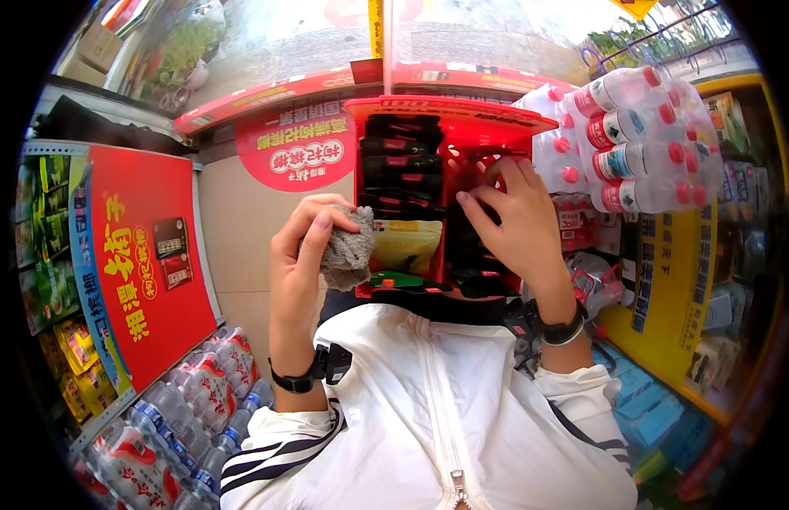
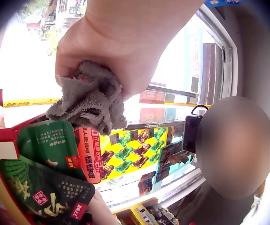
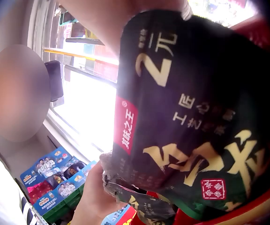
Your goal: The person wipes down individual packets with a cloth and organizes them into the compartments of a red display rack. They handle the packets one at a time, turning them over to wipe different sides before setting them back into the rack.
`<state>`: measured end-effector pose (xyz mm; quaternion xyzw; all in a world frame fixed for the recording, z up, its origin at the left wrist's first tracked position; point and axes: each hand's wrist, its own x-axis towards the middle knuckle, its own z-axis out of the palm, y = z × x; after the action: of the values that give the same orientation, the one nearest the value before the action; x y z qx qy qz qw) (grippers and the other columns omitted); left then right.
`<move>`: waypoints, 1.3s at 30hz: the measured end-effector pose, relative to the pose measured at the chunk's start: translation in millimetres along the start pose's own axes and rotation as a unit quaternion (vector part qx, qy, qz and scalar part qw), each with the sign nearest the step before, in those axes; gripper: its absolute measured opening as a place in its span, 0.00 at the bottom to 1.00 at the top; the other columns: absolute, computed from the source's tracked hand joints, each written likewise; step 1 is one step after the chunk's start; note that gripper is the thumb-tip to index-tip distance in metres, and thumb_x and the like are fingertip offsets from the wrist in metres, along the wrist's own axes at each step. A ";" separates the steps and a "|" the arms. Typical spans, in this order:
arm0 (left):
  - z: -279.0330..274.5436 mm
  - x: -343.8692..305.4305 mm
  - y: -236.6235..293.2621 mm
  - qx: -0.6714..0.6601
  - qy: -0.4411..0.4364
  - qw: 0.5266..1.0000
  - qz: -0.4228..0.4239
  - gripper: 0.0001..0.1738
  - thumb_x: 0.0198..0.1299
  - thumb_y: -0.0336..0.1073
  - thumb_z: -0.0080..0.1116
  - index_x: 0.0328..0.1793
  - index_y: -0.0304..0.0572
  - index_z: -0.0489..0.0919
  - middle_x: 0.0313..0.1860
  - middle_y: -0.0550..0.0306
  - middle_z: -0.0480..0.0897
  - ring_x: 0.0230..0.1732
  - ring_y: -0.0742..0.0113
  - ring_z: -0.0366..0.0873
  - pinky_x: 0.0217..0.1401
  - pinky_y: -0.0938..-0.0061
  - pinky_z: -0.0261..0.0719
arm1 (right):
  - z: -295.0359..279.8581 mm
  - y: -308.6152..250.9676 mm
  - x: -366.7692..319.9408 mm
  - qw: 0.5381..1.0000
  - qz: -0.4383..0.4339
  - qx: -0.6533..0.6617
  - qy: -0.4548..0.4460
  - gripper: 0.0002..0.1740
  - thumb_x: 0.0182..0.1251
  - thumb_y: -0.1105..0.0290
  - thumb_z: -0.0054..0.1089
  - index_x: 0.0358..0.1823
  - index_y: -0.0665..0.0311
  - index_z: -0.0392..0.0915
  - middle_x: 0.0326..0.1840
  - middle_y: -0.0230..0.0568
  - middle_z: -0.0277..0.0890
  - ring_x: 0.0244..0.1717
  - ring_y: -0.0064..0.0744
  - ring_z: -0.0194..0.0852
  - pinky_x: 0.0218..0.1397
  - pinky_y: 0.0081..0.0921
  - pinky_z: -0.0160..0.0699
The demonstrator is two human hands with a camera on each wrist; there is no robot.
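A crumpled grey cloth (image 1: 350, 248) is gripped in my left hand (image 1: 303, 242), at the left side of a red display box (image 1: 443, 255). The left wrist view shows the cloth (image 2: 93, 101) bunched under the hand (image 2: 111, 47). My right hand (image 1: 515, 212) is over the right compartment, fingers bent down among dark packets; what the fingertips touch is hard to tell. Dark packets (image 1: 401, 163) stand in the left compartment, with a yellow-green packet (image 1: 406, 245) nearer me. Close up in the right wrist view is a black packet (image 3: 172, 108) with gold characters.
Packs of bottled water (image 1: 637, 140) are stacked at the right of the box. A red sign board (image 1: 148, 255) with hanging packets is at the left, above more bottles (image 1: 190, 399). A window ledge (image 1: 275, 92) runs behind the box.
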<state>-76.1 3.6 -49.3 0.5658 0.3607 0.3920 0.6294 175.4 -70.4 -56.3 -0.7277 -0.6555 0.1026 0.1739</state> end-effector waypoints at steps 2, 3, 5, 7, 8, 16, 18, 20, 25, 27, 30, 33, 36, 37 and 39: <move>1.4 0.6 -0.8 -0.004 0.002 1.000 -0.004 0.17 0.74 0.37 0.48 0.36 0.31 0.80 0.48 0.51 0.80 0.51 0.69 0.75 0.59 0.75 0.69 | -1.1 0.4 -3.4 0.998 -0.016 -0.026 0.060 0.12 0.62 0.59 0.66 0.28 0.60 0.87 0.60 0.37 0.74 0.63 0.45 0.64 0.62 0.44 0.66; 1.8 1.0 -1.7 0.001 -0.004 1.000 0.001 0.17 0.75 0.37 0.48 0.37 0.31 0.80 0.48 0.51 0.80 0.52 0.69 0.75 0.59 0.75 0.69 | -1.4 0.8 -4.1 0.998 -0.015 -0.026 0.060 0.12 0.62 0.59 0.66 0.28 0.60 0.87 0.60 0.37 0.74 0.63 0.45 0.64 0.62 0.44 0.66; 3.4 1.2 -1.3 0.007 -0.011 1.000 0.006 0.17 0.75 0.37 0.48 0.37 0.31 0.80 0.48 0.51 0.80 0.52 0.69 0.75 0.59 0.74 0.69 | -1.6 1.3 -4.8 0.991 -0.064 -0.035 0.113 0.10 0.61 0.60 0.66 0.29 0.57 0.88 0.74 0.32 0.63 0.71 0.48 0.55 0.69 0.47 0.57; 6.7 0.2 2.2 0.011 -0.007 1.000 -0.003 0.18 0.74 0.37 0.49 0.35 0.31 0.80 0.47 0.52 0.80 0.51 0.69 0.75 0.58 0.75 0.68 | -2.2 1.9 -5.8 0.990 -0.069 -0.038 0.117 0.09 0.61 0.61 0.67 0.29 0.57 0.88 0.77 0.30 0.61 0.72 0.49 0.54 0.71 0.47 0.55; 6.5 -0.6 3.7 0.012 -0.007 1.000 -0.003 0.18 0.74 0.37 0.49 0.35 0.31 0.80 0.47 0.52 0.80 0.51 0.69 0.75 0.58 0.75 0.68 | -2.4 2.3 -6.2 0.989 -0.074 -0.041 0.120 0.09 0.60 0.61 0.67 0.29 0.56 0.89 0.79 0.29 0.58 0.74 0.50 0.52 0.72 0.47 0.53; 6.7 -10.1 15.7 0.033 -0.085 0.995 -0.034 0.22 0.67 0.36 0.56 0.19 0.33 0.80 0.33 0.54 0.80 0.37 0.68 0.77 0.42 0.74 0.72 | 0.5 6.2 -2.7 0.990 -0.062 -0.036 0.124 0.09 0.60 0.61 0.68 0.27 0.56 0.88 0.76 0.30 0.62 0.72 0.47 0.54 0.71 0.46 0.53; 8.3 -10.0 16.0 0.035 -0.087 0.995 -0.034 0.21 0.67 0.36 0.56 0.20 0.33 0.81 0.34 0.54 0.80 0.37 0.68 0.77 0.43 0.75 0.72 | -0.3 6.1 -2.4 0.990 -0.059 -0.032 0.120 0.09 0.60 0.61 0.68 0.27 0.56 0.88 0.75 0.31 0.64 0.71 0.46 0.55 0.70 0.46 0.54; 9.4 -9.0 15.0 0.040 -0.077 0.996 -0.027 0.21 0.67 0.36 0.56 0.21 0.33 0.81 0.35 0.54 0.80 0.39 0.67 0.77 0.44 0.74 0.72 | -3.0 4.8 -1.6 0.992 -0.045 -0.044 0.105 0.11 0.60 0.60 0.67 0.27 0.59 0.88 0.68 0.34 0.71 0.67 0.43 0.61 0.68 0.44 0.55; 9.2 -7.9 13.6 0.045 -0.082 0.995 -0.020 0.21 0.68 0.37 0.56 0.23 0.32 0.81 0.37 0.54 0.80 0.41 0.67 0.77 0.47 0.73 0.72 | 1.1 10.1 -0.2 0.994 -0.065 -0.058 0.073 0.14 0.62 0.60 0.66 0.28 0.63 0.86 0.55 0.36 0.78 0.60 0.38 0.69 0.68 0.46 0.55; 8.8 -7.8 13.4 0.048 -0.080 0.995 -0.020 0.21 0.68 0.37 0.56 0.23 0.32 0.81 0.37 0.53 0.80 0.41 0.67 0.77 0.48 0.73 0.72 | 0.2 9.0 -0.4 0.993 -0.073 -0.048 0.074 0.14 0.63 0.59 0.65 0.28 0.64 0.85 0.51 0.37 0.79 0.57 0.37 0.72 0.68 0.46 0.56; 8.4 -7.3 13.3 0.038 -0.074 0.996 -0.028 0.21 0.68 0.38 0.55 0.23 0.32 0.81 0.38 0.53 0.81 0.42 0.66 0.76 0.48 0.73 0.71 | -0.9 9.9 -2.1 0.992 -0.090 -0.013 0.086 0.14 0.64 0.59 0.65 0.28 0.64 0.83 0.42 0.38 0.80 0.47 0.40 0.76 0.61 0.43 0.65; 7.5 -7.0 12.5 0.046 -0.074 0.996 -0.028 0.21 0.69 0.38 0.55 0.24 0.32 0.81 0.38 0.53 0.81 0.42 0.67 0.76 0.48 0.74 0.71 | -6.8 6.1 -6.3 0.991 -0.099 0.002 0.086 0.15 0.64 0.59 0.65 0.28 0.64 0.81 0.34 0.40 0.79 0.37 0.44 0.77 0.48 0.39 0.74; 7.5 -6.7 11.1 0.045 -0.070 0.996 -0.025 0.21 0.69 0.38 0.55 0.24 0.32 0.81 0.39 0.53 0.81 0.43 0.67 0.76 0.49 0.73 0.71 | -13.8 3.8 -10.0 0.996 -0.077 0.038 0.037 0.15 0.64 0.59 0.66 0.28 0.64 0.80 0.31 0.40 0.78 0.32 0.46 0.77 0.39 0.39 0.75; 7.8 -6.9 11.5 0.043 -0.071 0.996 -0.031 0.20 0.68 0.37 0.55 0.24 0.33 0.82 0.39 0.53 0.81 0.43 0.67 0.76 0.49 0.73 0.71 | -17.0 4.5 -10.3 0.996 -0.079 0.049 0.002 0.16 0.63 0.57 0.66 0.30 0.64 0.80 0.32 0.41 0.78 0.32 0.47 0.77 0.38 0.40 0.76; 8.9 -7.0 13.7 0.040 -0.073 0.996 -0.037 0.19 0.68 0.37 0.55 0.24 0.33 0.82 0.39 0.53 0.81 0.43 0.67 0.76 0.50 0.73 0.71 | -27.9 3.7 -10.0 0.995 -0.080 0.058 -0.034 0.17 0.63 0.55 0.67 0.31 0.64 0.80 0.32 0.42 0.78 0.32 0.48 0.77 0.37 0.40 0.76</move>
<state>-72.3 -5.9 -34.6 0.6039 0.3501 0.3115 0.6448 188.1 -83.9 -32.9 -0.6576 -0.7100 0.1512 0.2013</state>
